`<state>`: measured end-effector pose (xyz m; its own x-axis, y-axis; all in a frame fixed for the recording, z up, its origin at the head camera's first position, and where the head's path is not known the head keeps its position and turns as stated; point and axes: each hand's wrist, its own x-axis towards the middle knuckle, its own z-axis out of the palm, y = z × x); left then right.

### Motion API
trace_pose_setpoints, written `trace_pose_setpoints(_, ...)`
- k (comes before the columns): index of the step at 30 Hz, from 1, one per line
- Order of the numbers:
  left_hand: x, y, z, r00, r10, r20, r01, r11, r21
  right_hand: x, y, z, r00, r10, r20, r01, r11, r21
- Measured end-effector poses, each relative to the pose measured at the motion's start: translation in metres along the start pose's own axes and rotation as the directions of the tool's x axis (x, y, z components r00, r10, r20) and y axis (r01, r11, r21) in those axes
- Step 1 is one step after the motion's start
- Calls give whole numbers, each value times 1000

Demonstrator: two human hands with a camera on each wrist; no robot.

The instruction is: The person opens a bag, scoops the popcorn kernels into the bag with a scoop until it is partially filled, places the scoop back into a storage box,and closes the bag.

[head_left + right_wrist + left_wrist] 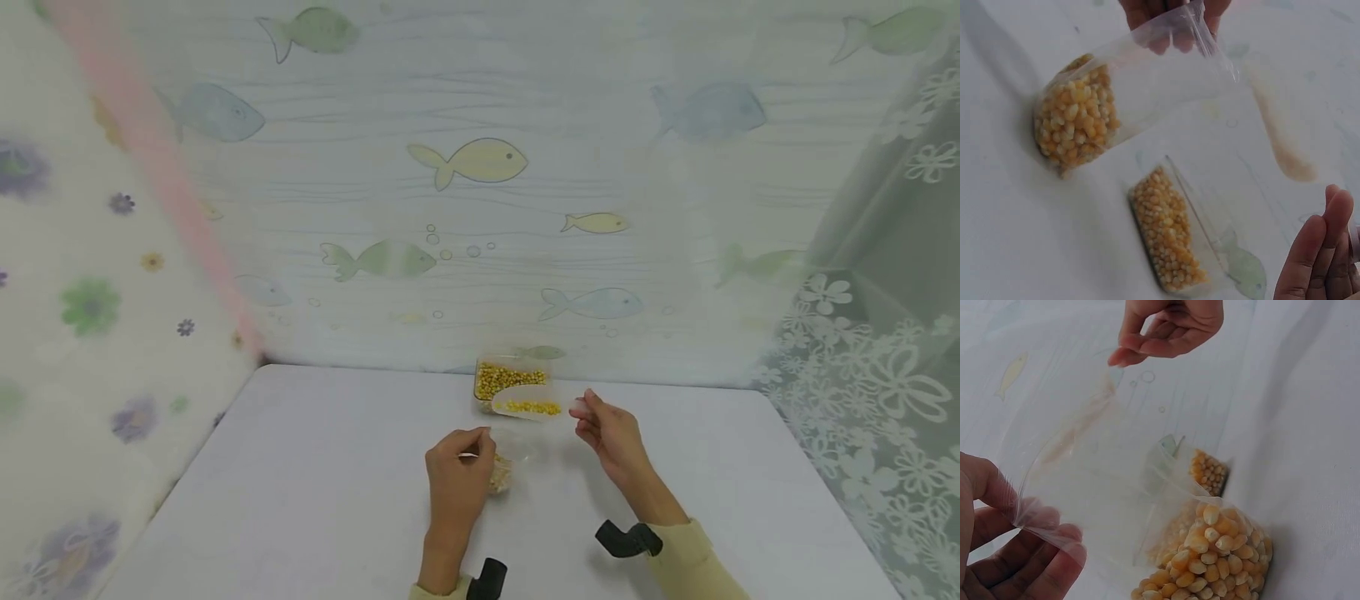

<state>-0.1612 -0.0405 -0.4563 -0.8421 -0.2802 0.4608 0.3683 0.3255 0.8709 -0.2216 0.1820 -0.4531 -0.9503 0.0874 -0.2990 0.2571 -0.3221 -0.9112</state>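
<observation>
My left hand (460, 475) pinches the rim of a clear plastic bag (1110, 494), and in the left wrist view its fingers (1054, 569) lie along the film. Corn kernels (1079, 122) fill the bag's bottom, which rests on the table. My right hand (613, 437) pinches the end of a white spoon (517, 392). Yellow kernels (534, 407) lie in the spoon's bowl, which is above the bag and in front of a clear box (480, 400). From the wrists, only a faint brownish underside of the spoon (1275, 144) shows.
The box, holding many corn kernels (1169, 231), stands near the back edge of the white table (322, 475). A fish-patterned cloth (480, 250) hangs behind it. Flowered cloth (90, 308) hangs at the left, and a lace curtain (885, 400) at the right.
</observation>
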Motion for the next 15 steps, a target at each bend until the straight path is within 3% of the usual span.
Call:
trace_pose_setpoints(9,0,-3,-1,999,48,-26,-48,999,-1,-14,0,-13,998,-33,47,41,983,-177)
trace_pose_setpoints(15,0,0,-1,1000,19,-9,-19,1000,-3,-25,-3,-9,993,-104,47,113,948,-296)
